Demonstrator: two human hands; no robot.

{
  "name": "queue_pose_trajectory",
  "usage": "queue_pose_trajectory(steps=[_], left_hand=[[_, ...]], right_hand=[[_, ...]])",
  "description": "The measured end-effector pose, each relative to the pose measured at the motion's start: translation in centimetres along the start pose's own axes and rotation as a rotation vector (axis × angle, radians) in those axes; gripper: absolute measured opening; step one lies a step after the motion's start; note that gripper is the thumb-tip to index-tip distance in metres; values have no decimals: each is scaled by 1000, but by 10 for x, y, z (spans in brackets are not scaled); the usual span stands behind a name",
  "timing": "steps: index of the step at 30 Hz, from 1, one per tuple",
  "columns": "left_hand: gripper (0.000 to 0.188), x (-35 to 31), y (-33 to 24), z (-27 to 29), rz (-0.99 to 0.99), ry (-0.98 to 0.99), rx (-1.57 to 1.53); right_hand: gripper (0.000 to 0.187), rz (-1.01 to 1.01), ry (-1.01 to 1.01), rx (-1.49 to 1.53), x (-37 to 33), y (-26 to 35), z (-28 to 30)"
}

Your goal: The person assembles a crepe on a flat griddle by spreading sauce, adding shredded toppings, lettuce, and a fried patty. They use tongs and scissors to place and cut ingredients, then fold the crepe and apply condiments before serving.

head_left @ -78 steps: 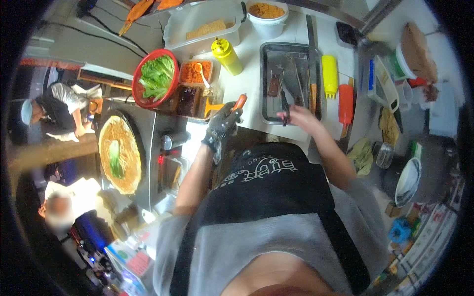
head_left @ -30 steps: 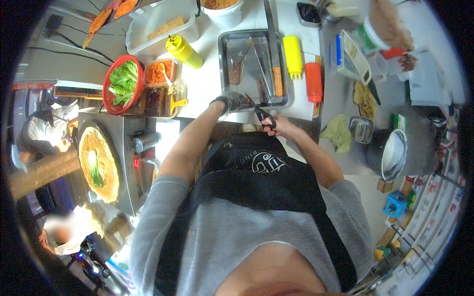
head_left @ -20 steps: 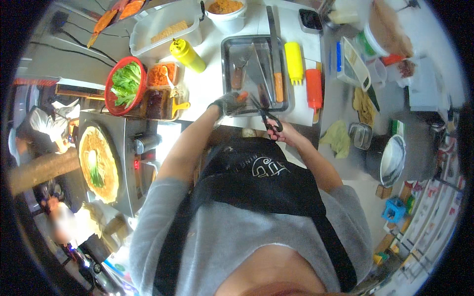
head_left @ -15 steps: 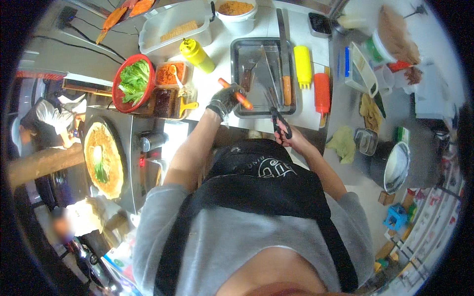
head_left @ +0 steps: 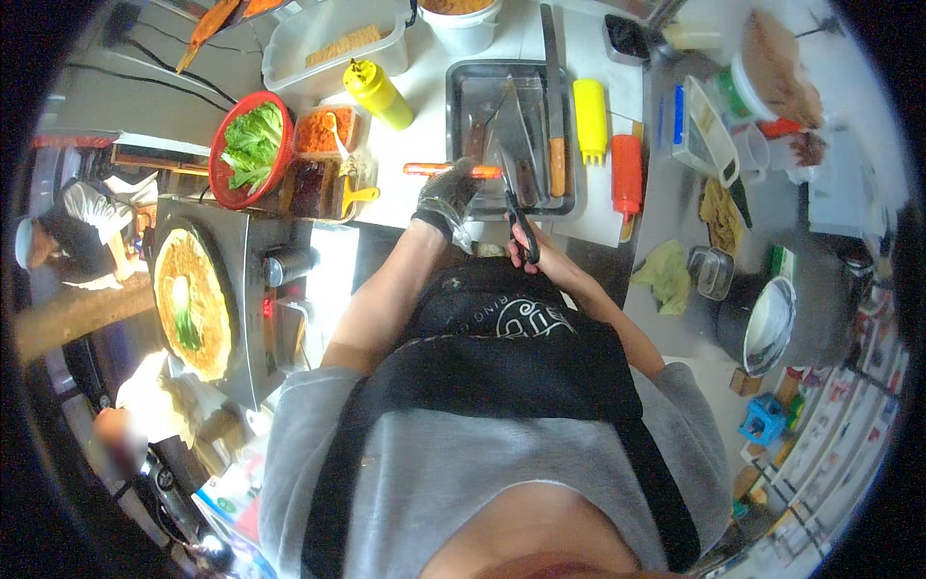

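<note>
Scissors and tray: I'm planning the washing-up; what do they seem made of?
Scissors: blades likely steel, pale grey though blurred; handles probably plastic, plain black. Tray: perhaps dark-coated metal, judging by its grey sheen, though plastic is possible.

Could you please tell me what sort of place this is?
Probably a food stall or small snack kitchen: a large round pancake, lettuce in a red basket, and a red squeeze bottle.

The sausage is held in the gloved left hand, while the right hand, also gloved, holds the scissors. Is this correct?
Not quite: the head view shows a bare right hand. It holds the scissors, and the gloved left hand holds the sausage.
</note>
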State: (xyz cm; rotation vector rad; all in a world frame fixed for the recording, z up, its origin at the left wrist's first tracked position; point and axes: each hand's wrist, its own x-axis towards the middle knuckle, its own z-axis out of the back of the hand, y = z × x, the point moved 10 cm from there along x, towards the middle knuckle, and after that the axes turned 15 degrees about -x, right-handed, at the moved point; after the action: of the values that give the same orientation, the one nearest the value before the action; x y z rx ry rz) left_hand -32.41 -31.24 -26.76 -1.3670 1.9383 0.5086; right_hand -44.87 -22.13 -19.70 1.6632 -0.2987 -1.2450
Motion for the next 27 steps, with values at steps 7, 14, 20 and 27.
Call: queue_pose_trajectory(steps=[7,14,20,27], left_hand=[[26,24,-9,22,-171,7,102],[22,25,-4,29,-250,-115,107],[24,30,-1,38,-284,-182,125],[15,61,5,70,-213,-291,188]], right_hand=[[62,-35,-3,-116,15,-19,1],[65,-30,34,-122,18,-16,-2],[65,-120,54,-124,17,-20,-2],[39,-172,29,43,33,-45,1]])
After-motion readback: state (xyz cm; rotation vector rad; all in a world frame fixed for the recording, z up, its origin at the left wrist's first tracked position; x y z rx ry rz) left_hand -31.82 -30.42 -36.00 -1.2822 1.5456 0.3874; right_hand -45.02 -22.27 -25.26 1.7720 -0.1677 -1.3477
